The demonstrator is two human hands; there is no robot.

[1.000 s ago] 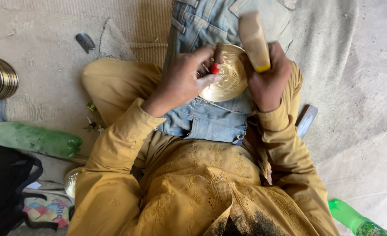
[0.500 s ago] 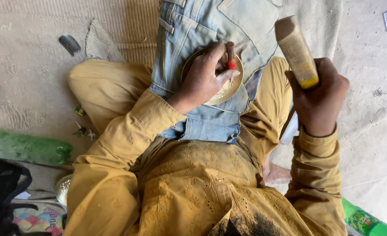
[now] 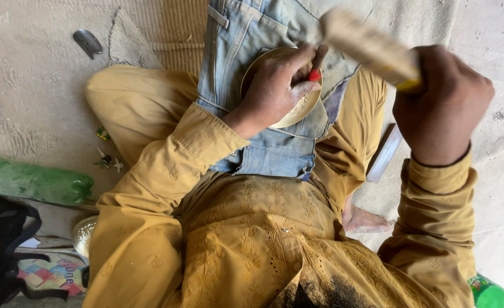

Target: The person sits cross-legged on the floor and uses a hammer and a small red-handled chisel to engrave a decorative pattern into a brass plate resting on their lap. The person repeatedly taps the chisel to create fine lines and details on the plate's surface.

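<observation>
A person in mustard-yellow clothes sits cross-legged on a dusty sand-coloured floor (image 3: pixel 29 108), denim cloth (image 3: pixel 274 148) across the lap. The left hand (image 3: pixel 277 85) presses a round brass dish (image 3: pixel 297 111) onto the denim, fingers pinching a small red-tipped tool (image 3: pixel 314 75). The right hand (image 3: pixel 440 102), raised beside it, grips a blurred wooden mallet (image 3: pixel 368 48). A green plastic bottle (image 3: pixel 32 181) lies at left.

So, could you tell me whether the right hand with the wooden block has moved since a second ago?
Yes. The right hand with the wooden block has swung away from the brass dish, to its right.
</observation>
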